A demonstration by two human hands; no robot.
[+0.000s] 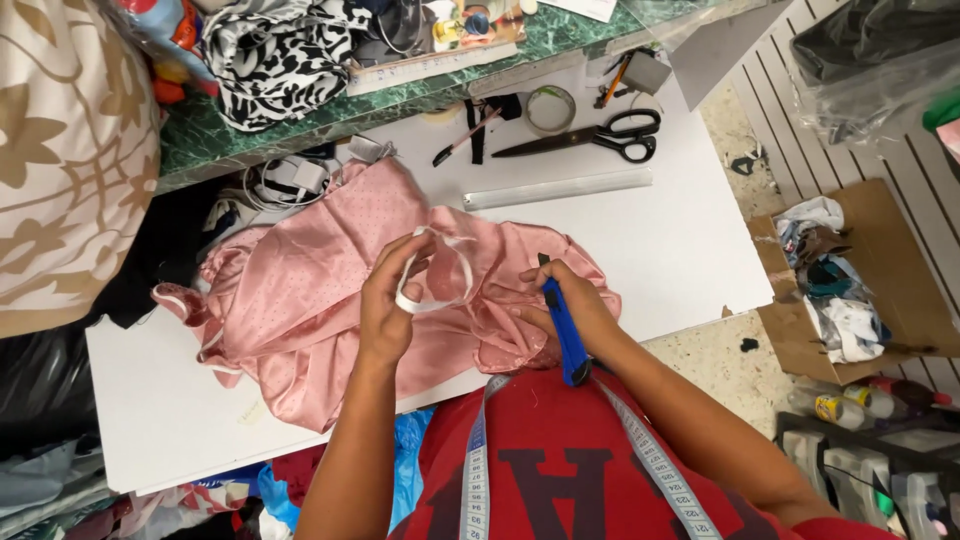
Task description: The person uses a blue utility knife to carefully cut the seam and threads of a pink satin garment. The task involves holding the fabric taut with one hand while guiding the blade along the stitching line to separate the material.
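Left hand (pixel 385 300) pinches one white strip (pixel 432 275); right hand (pixel 570 310) grips one blue cutter (pixel 566 335), seemingly; one pink garment (pixel 320 300).

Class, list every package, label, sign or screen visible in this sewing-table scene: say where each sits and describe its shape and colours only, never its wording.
Cardboard box: floor at right of the white table; brown, open, holding fabric scraps.
Bottles: floor at lower right, lying down; one has a yellow label, one a red cap.
Printed card: green marble counter, top centre; flat, multicoloured.
Small label: white table, lower left; pale, rectangular.
No screens or signs.
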